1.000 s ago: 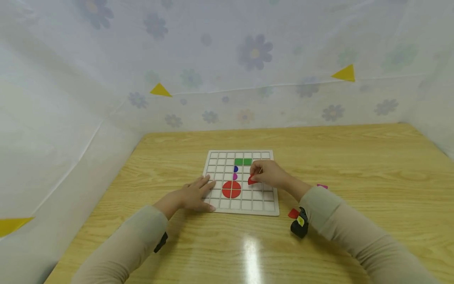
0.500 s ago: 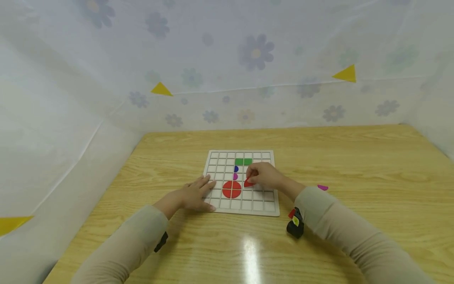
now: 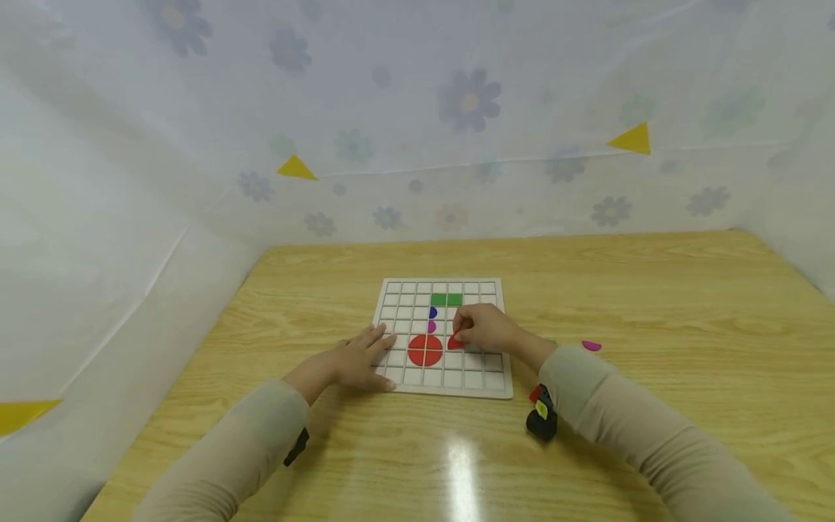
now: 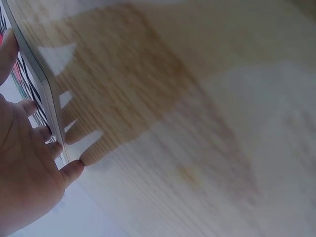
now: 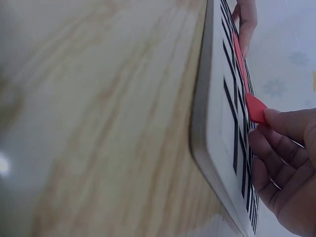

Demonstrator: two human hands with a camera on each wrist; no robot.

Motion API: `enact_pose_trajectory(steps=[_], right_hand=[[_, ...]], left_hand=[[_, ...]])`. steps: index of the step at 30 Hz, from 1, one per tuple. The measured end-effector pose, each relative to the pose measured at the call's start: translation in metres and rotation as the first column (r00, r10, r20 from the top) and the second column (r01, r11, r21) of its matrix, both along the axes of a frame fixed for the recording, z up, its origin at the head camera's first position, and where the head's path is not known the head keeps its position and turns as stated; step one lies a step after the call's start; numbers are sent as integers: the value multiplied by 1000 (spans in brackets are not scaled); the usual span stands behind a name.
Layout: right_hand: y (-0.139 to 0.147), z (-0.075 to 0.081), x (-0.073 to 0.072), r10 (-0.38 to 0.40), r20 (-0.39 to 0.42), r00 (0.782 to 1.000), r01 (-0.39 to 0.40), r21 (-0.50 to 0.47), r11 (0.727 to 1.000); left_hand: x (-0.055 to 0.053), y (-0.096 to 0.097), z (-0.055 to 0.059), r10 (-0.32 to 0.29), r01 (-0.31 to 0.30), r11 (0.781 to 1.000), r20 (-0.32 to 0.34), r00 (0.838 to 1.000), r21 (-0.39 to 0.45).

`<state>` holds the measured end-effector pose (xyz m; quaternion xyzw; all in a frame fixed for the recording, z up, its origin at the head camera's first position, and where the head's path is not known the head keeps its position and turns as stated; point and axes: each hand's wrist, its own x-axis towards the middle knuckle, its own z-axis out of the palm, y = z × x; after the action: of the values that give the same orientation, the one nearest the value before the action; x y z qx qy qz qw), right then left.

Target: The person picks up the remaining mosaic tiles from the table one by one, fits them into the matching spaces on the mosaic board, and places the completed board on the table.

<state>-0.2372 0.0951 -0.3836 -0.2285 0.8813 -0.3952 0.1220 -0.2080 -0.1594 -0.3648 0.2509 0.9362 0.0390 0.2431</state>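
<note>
A white grid board (image 3: 417, 381) lies on the table. My right hand (image 3: 488, 328) pinches a red quarter-circle piece (image 5: 256, 109) between thumb and finger, low over the board's cells. Left of that piece, several red pieces form a red circle (image 3: 417, 357) in the grid. Above the circle sit a magenta half-circle (image 3: 432, 327), a blue half-circle (image 3: 433, 313) and two green squares (image 3: 439, 299). My left hand (image 3: 357, 362) rests with spread fingers on the board's left edge; in the left wrist view its fingertips touch the board's rim.
On the wooden table (image 3: 365, 449), a magenta piece (image 3: 591, 346) lies right of the board. Another red piece (image 3: 535, 394) lies partly hidden by the black wrist camera (image 3: 542, 420). A white flowered curtain (image 3: 417, 123) surrounds the back and sides.
My right hand has moved slightly left and nearer the red circle, carrying the red quarter-circle piece. The left hand has stayed in place on the board.
</note>
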Motion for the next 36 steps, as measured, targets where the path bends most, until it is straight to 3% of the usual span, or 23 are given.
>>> enact_pose_trajectory(steps=[11,19,27,36], right_hand=[[-2,1,-1,27,-68,997,-22,68,997],[-3,2,0,47,-121,992,-33,119,992],[-5,3,-2,67,-178,982,-36,172,985],[-6,3,1,84,-176,981,-50,194,980]], left_hand=[[0,-1,1,-2,2,1000,0,1000,3],[-3,-2,-4,-19,19,1000,-11,1000,-13],[-2,-2,0,-14,14,1000,-8,1000,3],[-8,-4,-11,-13,13,1000,-16,1000,-8]])
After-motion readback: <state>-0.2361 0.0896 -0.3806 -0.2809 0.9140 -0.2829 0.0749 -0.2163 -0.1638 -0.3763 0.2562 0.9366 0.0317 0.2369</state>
